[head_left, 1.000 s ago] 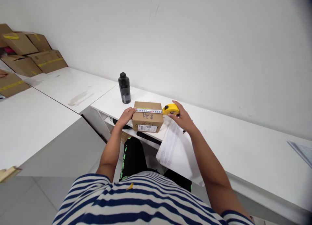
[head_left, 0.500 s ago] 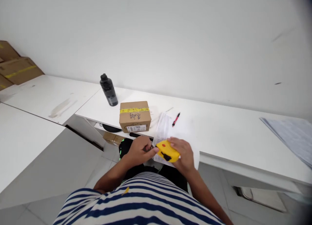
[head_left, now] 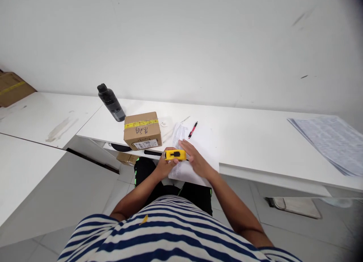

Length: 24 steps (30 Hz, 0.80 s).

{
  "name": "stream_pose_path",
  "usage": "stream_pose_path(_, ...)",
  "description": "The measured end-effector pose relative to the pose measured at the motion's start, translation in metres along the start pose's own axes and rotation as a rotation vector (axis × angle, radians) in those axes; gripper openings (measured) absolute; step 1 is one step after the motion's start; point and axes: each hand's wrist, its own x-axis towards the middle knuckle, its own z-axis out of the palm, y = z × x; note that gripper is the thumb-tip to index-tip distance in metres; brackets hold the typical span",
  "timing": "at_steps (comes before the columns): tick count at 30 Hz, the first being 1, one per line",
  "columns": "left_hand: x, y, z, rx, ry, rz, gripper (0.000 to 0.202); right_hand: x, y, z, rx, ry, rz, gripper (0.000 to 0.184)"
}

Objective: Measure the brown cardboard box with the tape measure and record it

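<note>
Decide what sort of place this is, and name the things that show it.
Likely a parcel packing or shipping office: a taped, labelled cardboard box on a white desk, a yellow tape measure, printed sheets.

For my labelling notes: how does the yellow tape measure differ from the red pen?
The tape measure is yellow and blocky; the pen is red, black and thin. The tape measure is held by the left hand; the pen lies untouched, farther back. Both are near the paper.
</note>
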Motion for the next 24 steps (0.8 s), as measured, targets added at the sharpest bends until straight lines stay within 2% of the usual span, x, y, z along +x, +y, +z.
stream_pose_path(2,0.012,-0.002,-0.005,0.030,0.065,-0.074,0.066,0.022,0.023,-0.024,-0.012,-0.120,0.012,0.080)
stream_pose_path(3,0.020,-0.003,-0.006,0.030,0.088,-0.105,0.066,0.034,0.037,-0.036,-0.089,-0.121,0.045,0.078)
stream_pose_path(6,0.045,-0.005,-0.007,-0.001,0.107,-0.173,0.069,0.073,0.080,-0.062,-0.578,-0.042,0.297,0.056)
stream_pose_path(8,0.061,-0.007,-0.005,0.010,0.081,-0.192,0.068,0.095,0.106,-0.075,-0.781,-0.174,0.446,0.054)
stream_pose_path(10,0.074,-0.012,-0.003,0.066,0.040,-0.208,0.064,0.109,0.126,-0.084,-0.784,-0.259,0.446,0.049)
stream_pose_path(12,0.081,-0.017,-0.002,0.135,0.019,-0.221,0.058,0.115,0.137,-0.089,-0.706,-0.277,0.367,0.038)
stream_pose_path(14,0.082,-0.022,-0.003,0.186,0.007,-0.222,0.054,0.116,0.140,-0.090,-0.620,-0.240,0.293,0.032)
stream_pose_path(16,0.080,-0.025,-0.005,0.230,-0.010,-0.205,0.051,0.114,0.138,-0.084,-0.538,-0.139,0.264,0.029)
stream_pose_path(20,0.076,-0.025,-0.009,0.315,-0.055,-0.183,0.048,0.109,0.133,-0.055,-0.345,0.131,0.315,0.035)
stream_pose_path(24,0.076,-0.021,-0.010,0.317,-0.082,-0.211,0.046,0.106,0.137,-0.031,-0.097,0.246,0.402,0.046)
